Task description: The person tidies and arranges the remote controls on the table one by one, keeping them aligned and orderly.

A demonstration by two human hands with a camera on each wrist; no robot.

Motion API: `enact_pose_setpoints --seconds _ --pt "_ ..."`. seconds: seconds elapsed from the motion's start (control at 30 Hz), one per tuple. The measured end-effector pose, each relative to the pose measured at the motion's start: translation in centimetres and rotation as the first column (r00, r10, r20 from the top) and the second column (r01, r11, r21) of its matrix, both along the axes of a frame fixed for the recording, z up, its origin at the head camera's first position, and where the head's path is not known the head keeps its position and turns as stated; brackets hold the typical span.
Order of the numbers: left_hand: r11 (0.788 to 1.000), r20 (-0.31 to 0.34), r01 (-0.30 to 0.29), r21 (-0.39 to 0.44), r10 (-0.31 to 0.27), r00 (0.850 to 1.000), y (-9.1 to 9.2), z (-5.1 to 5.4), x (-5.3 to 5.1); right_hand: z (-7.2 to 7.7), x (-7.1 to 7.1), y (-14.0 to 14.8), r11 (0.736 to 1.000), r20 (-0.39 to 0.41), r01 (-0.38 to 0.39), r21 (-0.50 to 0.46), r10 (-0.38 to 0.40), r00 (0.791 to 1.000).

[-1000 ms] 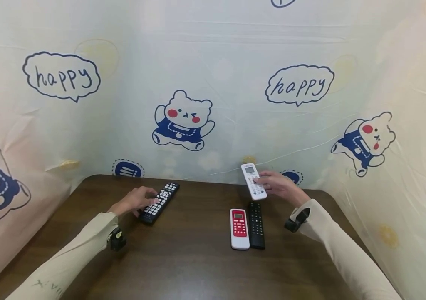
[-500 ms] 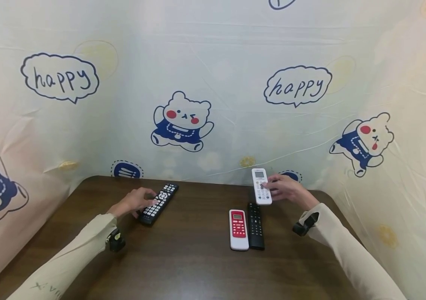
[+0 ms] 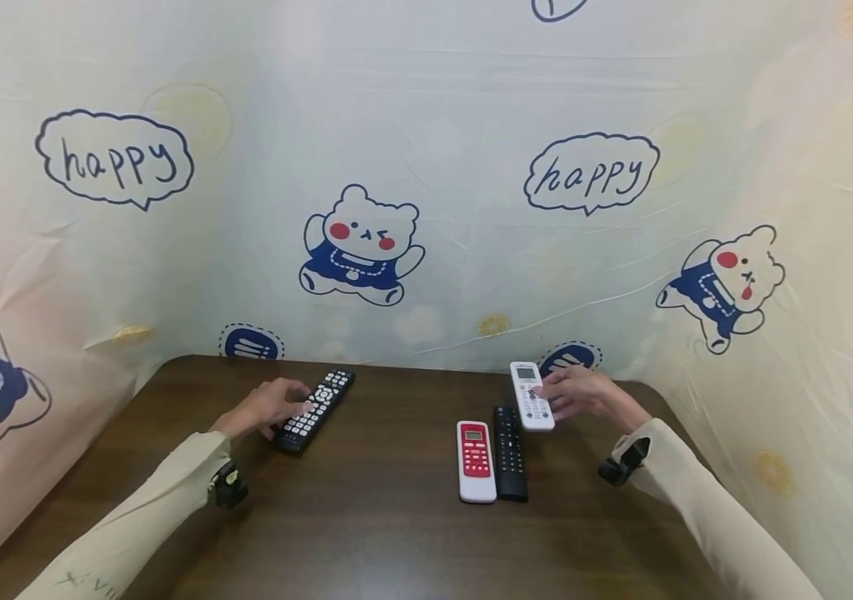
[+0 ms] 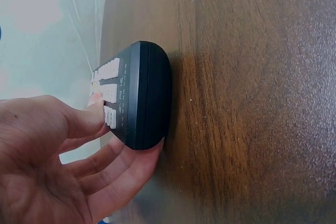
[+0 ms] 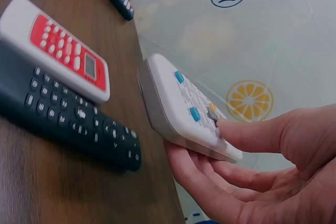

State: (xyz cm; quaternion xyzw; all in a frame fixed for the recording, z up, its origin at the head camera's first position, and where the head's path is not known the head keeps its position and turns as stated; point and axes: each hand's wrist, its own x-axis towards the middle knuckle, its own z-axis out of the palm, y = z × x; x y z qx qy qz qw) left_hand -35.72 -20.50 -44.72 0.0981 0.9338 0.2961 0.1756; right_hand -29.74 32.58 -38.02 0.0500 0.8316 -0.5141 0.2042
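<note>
My left hand [image 3: 267,406] grips a black remote control [image 3: 317,410] with white buttons at the table's left. In the left wrist view the thumb lies on the buttons and the fingers curl beneath its edge. My right hand [image 3: 584,393] holds a white remote control [image 3: 533,397] with a small screen, thumb on its face, fingers under it. In the right wrist view that white remote [image 5: 178,108] appears raised off the table. Just left of it lie a slim black remote [image 3: 511,454] and a white remote with a red button panel [image 3: 476,462], side by side.
The brown wooden table [image 3: 366,517] reaches back to a pale curtain [image 3: 456,167] printed with bears and "happy" bubbles. This curtain also hangs along the left and right sides. A black camera is strapped on each wrist.
My right hand has moved right and down toward the table with the white remote, which has turned slightly. The left hand and its black remote have stayed in place.
</note>
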Motion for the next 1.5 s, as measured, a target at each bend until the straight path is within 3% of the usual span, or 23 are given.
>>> enact_pose_setpoints --seconds 0.23,0.5,1.03,1.17,1.5 --pt "1.0 0.001 -0.017 0.001 0.017 1.0 -0.1 -0.1 0.0 -0.1 0.3 0.3 0.998 0.049 -0.056 0.025 0.054 0.997" --pt "1.0 -0.005 -0.007 0.009 0.007 1.0 0.1 0.2 0.4 -0.8 0.8 0.7 0.986 0.092 -0.08 0.145 0.067 0.993" --pt "1.0 -0.006 -0.012 0.009 0.012 1.0 0.0 -0.1 0.4 -4.2 1.4 2.0 0.978 0.143 -0.117 0.175 0.093 0.985" --pt "1.0 -0.002 -0.007 0.009 0.007 1.0 -0.2 0.0 0.5 -4.4 1.5 1.8 0.98 0.155 -0.127 0.152 0.104 0.982" --pt "1.0 -0.01 -0.002 0.009 0.002 1.0 -0.2 0.0 0.6 -3.9 1.3 1.6 0.972 0.206 -0.132 0.197 0.091 0.974"
